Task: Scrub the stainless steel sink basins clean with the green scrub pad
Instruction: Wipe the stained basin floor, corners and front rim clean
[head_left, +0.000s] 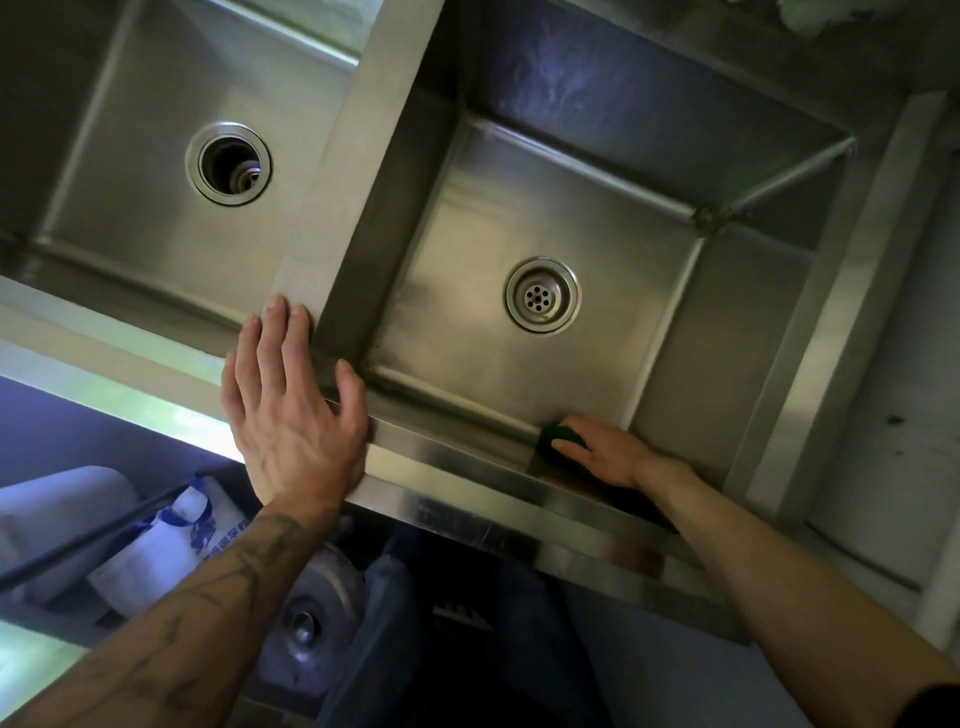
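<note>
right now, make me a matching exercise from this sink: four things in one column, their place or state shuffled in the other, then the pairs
Column A
1. left hand
2. green scrub pad
3. left basin's drain
4. right basin's drain

Column B
a. covered by a perforated strainer
b. lying flat on the sink's front rim
c. open hole, no strainer over it
d. pressed under the right hand

Pairs: 1-b, 2-d, 3-c, 4-a

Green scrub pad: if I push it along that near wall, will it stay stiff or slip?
Probably light and pliable: the green scrub pad is small, partly covered by the right hand. It may slide readily, since the basin wall looks smooth steel. Rolling seems unlikely; it lies flat against the wall.
</note>
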